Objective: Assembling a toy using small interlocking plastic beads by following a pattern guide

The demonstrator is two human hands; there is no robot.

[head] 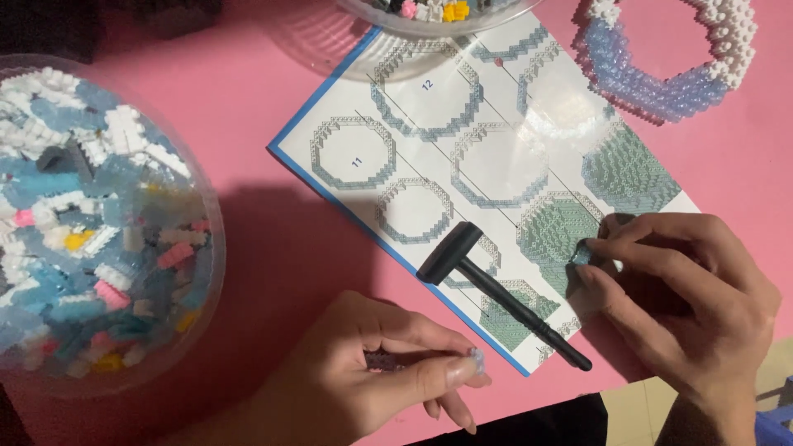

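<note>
My left grip [388, 372] pinches one tiny block [474, 357]; my right grip [677, 289] pinches one too [583, 254]. One black hammer [496, 293] lies between them.

Head camera looks steeply down, close, over the dim pink table [273, 248].

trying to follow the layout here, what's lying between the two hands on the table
In the head view, a small black hammer lies between the left hand and the right hand, its head and most of its handle resting on the instruction sheet.

Two hands, two clear bowls [216, 248] of bricks, one black hammer [496, 291], one instruction sheet [347, 107].
</note>
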